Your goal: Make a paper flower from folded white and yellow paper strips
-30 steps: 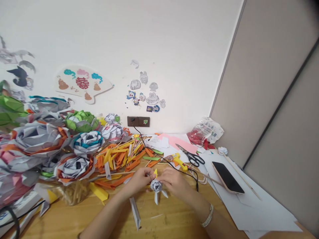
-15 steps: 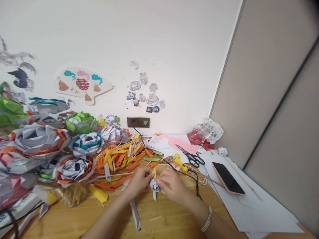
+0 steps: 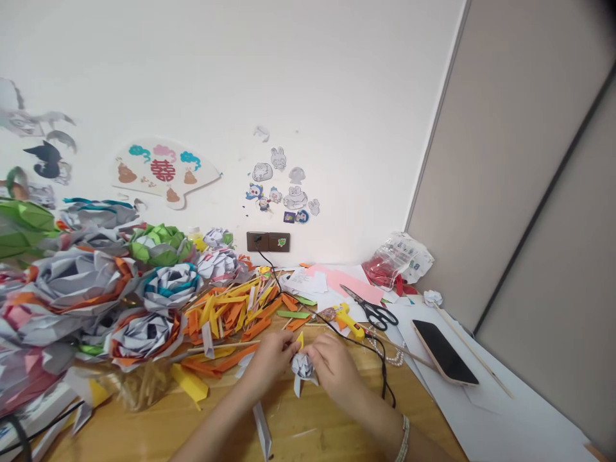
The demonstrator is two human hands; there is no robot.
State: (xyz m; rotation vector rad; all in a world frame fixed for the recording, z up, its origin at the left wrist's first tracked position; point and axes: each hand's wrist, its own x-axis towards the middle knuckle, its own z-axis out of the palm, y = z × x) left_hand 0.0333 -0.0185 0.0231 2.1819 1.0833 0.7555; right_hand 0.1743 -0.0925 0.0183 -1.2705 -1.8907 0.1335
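A small white folded-paper flower is held between my two hands over the wooden table, with a white strip hanging below it. My left hand has its fingers pinched on a yellow paper piece at the flower's upper left edge. My right hand is closed on the flower's right side, thumb and fingertips against the paper. A loose white folded strip lies below my left wrist.
Left are large paper flowers; orange and yellow strips lie mid-table. Beyond my right hand are a yellow glue gun with a black cable, scissors, a phone on white sheets, and a thin stick.
The camera view has tilted slightly upward, so things sit a little lower. Both hands stay on the flower, whose round face now shows more clearly.
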